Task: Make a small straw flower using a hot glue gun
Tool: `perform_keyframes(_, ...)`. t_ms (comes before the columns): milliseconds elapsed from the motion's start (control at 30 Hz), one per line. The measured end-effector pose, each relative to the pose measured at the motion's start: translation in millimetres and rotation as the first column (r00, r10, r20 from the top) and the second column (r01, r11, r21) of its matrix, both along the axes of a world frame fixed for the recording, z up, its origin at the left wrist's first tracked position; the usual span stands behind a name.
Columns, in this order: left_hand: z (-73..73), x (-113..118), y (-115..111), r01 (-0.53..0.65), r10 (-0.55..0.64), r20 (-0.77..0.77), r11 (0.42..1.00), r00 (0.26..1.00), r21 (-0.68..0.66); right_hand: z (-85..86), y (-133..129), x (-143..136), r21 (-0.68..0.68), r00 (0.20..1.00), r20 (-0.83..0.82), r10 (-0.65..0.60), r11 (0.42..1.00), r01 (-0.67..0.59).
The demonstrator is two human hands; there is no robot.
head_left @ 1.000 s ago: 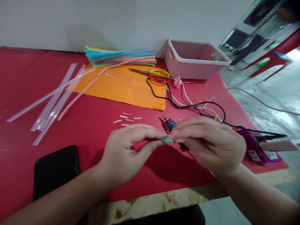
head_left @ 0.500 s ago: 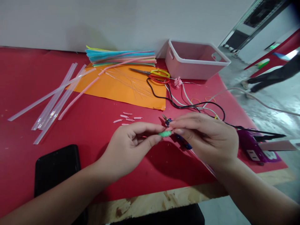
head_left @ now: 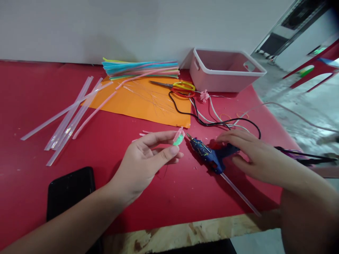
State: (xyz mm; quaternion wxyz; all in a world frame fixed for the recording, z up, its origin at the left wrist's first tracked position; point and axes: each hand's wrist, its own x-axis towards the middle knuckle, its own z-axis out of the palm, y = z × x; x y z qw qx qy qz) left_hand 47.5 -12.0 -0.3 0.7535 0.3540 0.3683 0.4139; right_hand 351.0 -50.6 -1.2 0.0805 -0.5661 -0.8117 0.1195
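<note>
a small green piece (head_left: 179,139) with a bit of pink on it is held up in the left hand (head_left: 148,158), pinched between the thumb and the first fingers. it is kept just above the table (head_left: 39,155), close to the tip of the glue gun (head_left: 212,155). the right hand (head_left: 251,155) is laid flat on the back of the glue gun, fingers loose and not yet closed around it. the gun lies on its side, blue, with a clear stick out the back and a black cord (head_left: 212,120) leading away. the gluing step seems to be at hand. a firm hold on the gun would be needed next, and its hot tip must be kept off the fingers.
</note>
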Motion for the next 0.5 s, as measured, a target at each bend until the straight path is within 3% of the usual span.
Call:
perform_keyframes(133, -3.1, 0, 1, -0.017, 0.018, 0.011, 1.000, 1.000, -0.012, -3.4, 1, 1, -0.093, 1.000, 0.005, 0.026, 0.995, -0.025)
perform_keyframes(300, -2.8, 0, 1, -0.090, 0.097, -0.070, 0.992, 0.993, 0.089, -8.4, 8, -16, -0.048, 0.999, -0.004, 0.042, 0.998, -0.043)
perform_keyframes(433, 1.5, 1, -1, -0.113, 0.127, -0.051, 0.968, 0.991, 0.224, -7.6, 6, -28, 0.089, 0.979, -0.198, -0.043, 0.994, 0.062)
perform_keyframes(500, 2.6, 1, -2, -0.123, 0.137, -0.043, 0.961, 0.990, 0.249, -5.0, 2, -33, 0.178, 0.922, -0.379, -0.080, 0.971, 0.157)
